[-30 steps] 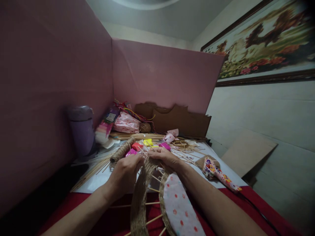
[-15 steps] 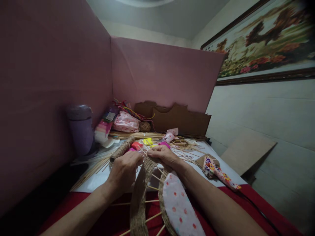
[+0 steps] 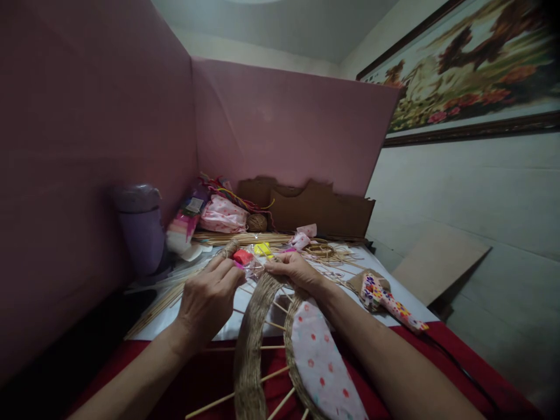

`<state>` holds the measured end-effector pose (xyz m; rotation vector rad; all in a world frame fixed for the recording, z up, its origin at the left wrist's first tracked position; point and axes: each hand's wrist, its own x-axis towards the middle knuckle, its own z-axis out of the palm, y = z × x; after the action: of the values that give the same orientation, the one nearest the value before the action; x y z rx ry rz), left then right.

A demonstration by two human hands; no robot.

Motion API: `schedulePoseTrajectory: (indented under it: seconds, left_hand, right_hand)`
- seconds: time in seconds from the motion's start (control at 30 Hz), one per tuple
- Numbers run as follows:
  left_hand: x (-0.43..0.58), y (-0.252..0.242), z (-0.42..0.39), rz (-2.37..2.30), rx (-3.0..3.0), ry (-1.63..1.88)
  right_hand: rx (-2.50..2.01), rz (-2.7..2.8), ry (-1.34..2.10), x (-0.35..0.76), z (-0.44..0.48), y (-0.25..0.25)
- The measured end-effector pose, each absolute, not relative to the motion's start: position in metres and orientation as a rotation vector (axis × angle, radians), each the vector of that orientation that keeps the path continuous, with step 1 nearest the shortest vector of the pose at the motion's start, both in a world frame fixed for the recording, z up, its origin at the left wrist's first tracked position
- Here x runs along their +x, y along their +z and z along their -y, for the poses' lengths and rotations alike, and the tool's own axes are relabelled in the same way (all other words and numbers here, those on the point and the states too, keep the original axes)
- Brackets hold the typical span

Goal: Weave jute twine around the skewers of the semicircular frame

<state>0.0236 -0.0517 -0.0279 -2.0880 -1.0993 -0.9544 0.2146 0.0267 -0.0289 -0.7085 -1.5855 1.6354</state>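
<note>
My right hand (image 3: 294, 270) is closed on the far edge of a woven piece, thumb and fingers pinching its twine band. This piece has an outer band of brown jute twine (image 3: 250, 356), thin wooden sticks (image 3: 273, 373) running across like spokes, and an inner twine-edged panel of white cloth with red dots (image 3: 321, 361). To its left, my left hand (image 3: 210, 294) is held closed, back up and apart from the band; what its fingertips pinch is too small to make out. A roll of twine (image 3: 230, 248) shows just beyond it, partly hidden.
Red (image 3: 242, 256) and yellow (image 3: 262, 249) packets lie past my hands. Bundled sticks (image 3: 245, 238), a twine ball (image 3: 256, 223) and torn cardboard (image 3: 319, 210) are behind. A purple tumbler (image 3: 142, 233) stands left. At right lies a flower-patterned glue gun (image 3: 387, 300) with a cord.
My left hand has moved left and toward me, away from the band's edge, covering more of the twine roll. My right hand keeps its hold; the woven piece has shifted slightly.
</note>
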Motion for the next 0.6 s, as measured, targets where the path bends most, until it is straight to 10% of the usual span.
schedulePoseTrajectory:
  seconds: [0.6]
  left_hand:
    - [0.006, -0.018, 0.046, 1.753, -2.686, -1.337]
  right_hand:
    - [-0.748, 1.458, 1.652, 0.226, -0.041, -0.032]
